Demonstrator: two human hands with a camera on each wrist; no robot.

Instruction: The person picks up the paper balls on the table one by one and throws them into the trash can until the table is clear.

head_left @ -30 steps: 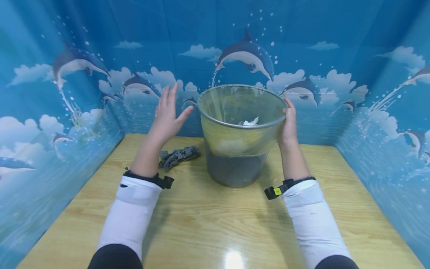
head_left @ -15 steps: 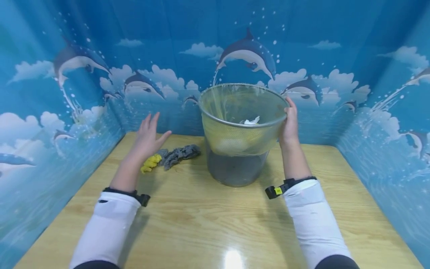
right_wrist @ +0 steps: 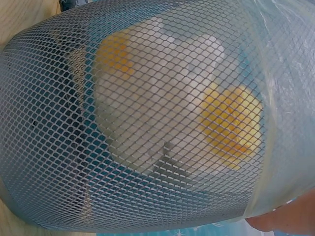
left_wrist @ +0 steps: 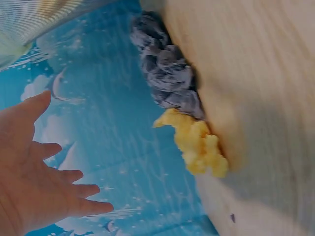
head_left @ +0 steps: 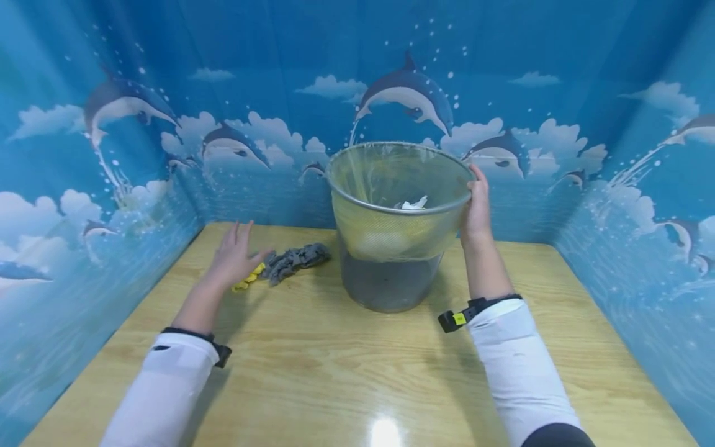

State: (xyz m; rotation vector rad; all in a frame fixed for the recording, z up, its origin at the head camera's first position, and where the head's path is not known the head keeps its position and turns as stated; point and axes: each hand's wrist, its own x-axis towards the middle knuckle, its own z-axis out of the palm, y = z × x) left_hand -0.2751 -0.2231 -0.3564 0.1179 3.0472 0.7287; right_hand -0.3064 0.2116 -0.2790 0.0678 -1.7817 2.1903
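Note:
A grey mesh wastebasket (head_left: 391, 276) with a thin clear bag (head_left: 385, 233) lining its upper part stands on the table. My right hand (head_left: 477, 208) holds its rim on the right side. White and yellow crumpled pieces show inside through the mesh in the right wrist view, and a white scrap (head_left: 414, 203) shows from above. My left hand (head_left: 233, 256) is spread over the table's left side, with nothing in it. Just beside it lies a crumpled yellow wad (left_wrist: 197, 145), partly covered by the hand in the head view. Crumpled dark grey wads (left_wrist: 170, 71) adjoin the yellow one.
The wooden table (head_left: 313, 372) is bordered by blue dolphin-print curtains (head_left: 268, 74) at the back and both sides. A small dark speck (left_wrist: 233, 217) lies on the table near the yellow wad. Black camera straps (head_left: 486, 307) circle both wrists.
My left hand has moved down and left from beside the wastebasket's rim to the yellow wad, staying spread. My right hand and the wastebasket have hardly moved.

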